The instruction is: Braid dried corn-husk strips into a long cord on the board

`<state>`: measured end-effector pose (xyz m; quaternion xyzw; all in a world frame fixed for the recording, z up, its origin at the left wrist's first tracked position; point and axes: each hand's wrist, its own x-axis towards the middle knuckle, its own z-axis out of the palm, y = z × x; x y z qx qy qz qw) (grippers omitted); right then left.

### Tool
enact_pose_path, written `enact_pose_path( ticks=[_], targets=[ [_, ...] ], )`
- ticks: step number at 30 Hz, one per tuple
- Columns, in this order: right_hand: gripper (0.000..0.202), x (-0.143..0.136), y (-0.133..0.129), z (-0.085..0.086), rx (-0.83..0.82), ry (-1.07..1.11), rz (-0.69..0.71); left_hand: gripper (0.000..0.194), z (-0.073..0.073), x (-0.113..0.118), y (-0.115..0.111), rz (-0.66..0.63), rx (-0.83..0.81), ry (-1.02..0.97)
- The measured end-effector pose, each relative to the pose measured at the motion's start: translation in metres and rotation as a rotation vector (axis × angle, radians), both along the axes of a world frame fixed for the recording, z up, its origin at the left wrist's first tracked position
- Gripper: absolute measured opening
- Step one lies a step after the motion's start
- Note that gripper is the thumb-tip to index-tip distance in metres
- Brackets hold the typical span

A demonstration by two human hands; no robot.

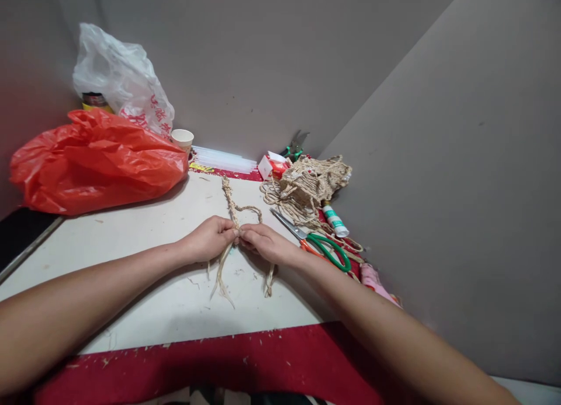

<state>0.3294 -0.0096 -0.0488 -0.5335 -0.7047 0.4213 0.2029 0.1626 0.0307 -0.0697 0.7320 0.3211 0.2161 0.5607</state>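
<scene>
At a white work table (131,247) edged in red, my left hand (209,239) and right hand (267,244) meet at the middle of a braided jute cord (231,203), fingertips of both pressed together in a pinch on its strands. The cord is pale tan and rough; its plaited length runs away from me across the table toward the wall, one loose strand loops off to the right just past my fingers, and the unbraided ends trail toward me from under my hands, frayed at the tips.

Green-handled scissors (318,241) lie just beside my right wrist, blades pointing up the table. Behind them sits a tangled heap of jute twine (307,186), with a small white-and-green tube (335,219) at its near edge. A red plastic bag (96,162) bulks at the far left, a white plastic bag (123,78) behind it and a paper cup (183,138) beside them. Clear sticks (225,159) lie along the wall. Nothing lies between my hands and the cord.
</scene>
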Motion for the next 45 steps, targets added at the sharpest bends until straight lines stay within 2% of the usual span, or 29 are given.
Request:
enact_pose_path(
  ticks=[9,13,20,23,25,30,32,35,39,42,45],
  targets=[
    [0.022,-0.004,-0.002,0.007,-0.367,0.290,-0.180,0.022,0.003,-0.003,0.001,-0.043,0.071,0.068],
    [0.024,-0.002,-0.002,0.006,-0.504,0.415,-0.167,0.025,0.004,-0.004,0.001,-0.050,0.103,0.101],
    [0.026,0.004,0.000,0.000,-0.620,0.555,-0.150,0.023,0.012,-0.005,-0.003,-0.040,0.164,0.195],
    [0.022,0.001,0.000,0.001,-0.615,0.541,-0.180,0.022,0.012,-0.004,-0.003,-0.040,0.170,0.204],
    [0.019,-0.002,0.001,0.001,-0.555,0.479,-0.200,0.021,0.013,-0.004,-0.003,-0.037,0.157,0.211],
    [0.017,-0.012,-0.001,-0.004,-0.208,0.162,-0.282,0.017,0.019,-0.003,-0.009,-0.020,0.098,0.221],
    [0.017,-0.017,-0.002,-0.006,-0.139,0.105,-0.320,0.018,0.021,-0.004,-0.014,-0.005,0.049,0.226],
    [0.025,-0.023,-0.006,-0.006,-0.168,0.193,-0.334,0.022,0.021,-0.003,-0.021,0.012,-0.084,0.216],
    [0.033,-0.029,-0.012,-0.004,-0.369,0.471,-0.309,0.013,0.019,0.001,-0.032,0.101,-0.270,0.129],
    [0.029,-0.031,-0.014,-0.003,-0.471,0.573,-0.370,0.010,0.019,0.004,-0.037,0.136,-0.275,0.107],
    [0.029,-0.033,-0.014,-0.003,-0.464,0.623,-0.403,0.010,0.020,0.004,-0.038,0.135,-0.207,0.119]
  ],
)
